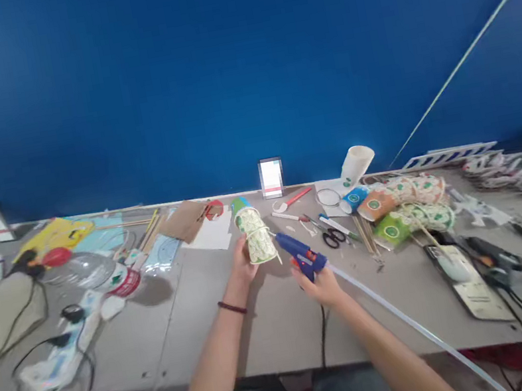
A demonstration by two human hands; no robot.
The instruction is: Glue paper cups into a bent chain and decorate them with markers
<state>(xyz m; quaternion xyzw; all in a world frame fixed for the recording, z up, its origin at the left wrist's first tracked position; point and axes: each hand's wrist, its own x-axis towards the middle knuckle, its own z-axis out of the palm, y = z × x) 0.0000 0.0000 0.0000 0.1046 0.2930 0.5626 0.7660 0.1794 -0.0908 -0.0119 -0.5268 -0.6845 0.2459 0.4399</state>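
Grey tabletop, patterned cup in left hand, red-labelled bottle farther left

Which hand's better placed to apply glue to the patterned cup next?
Likely the right hand: it holds the blue glue gun, nozzle pointing toward the patterned cup. The left hand is occupied holding that cup.

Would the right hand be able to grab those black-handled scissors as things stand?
Probably not: the scissors lie close by, but the right hand is gripping the blue glue gun.
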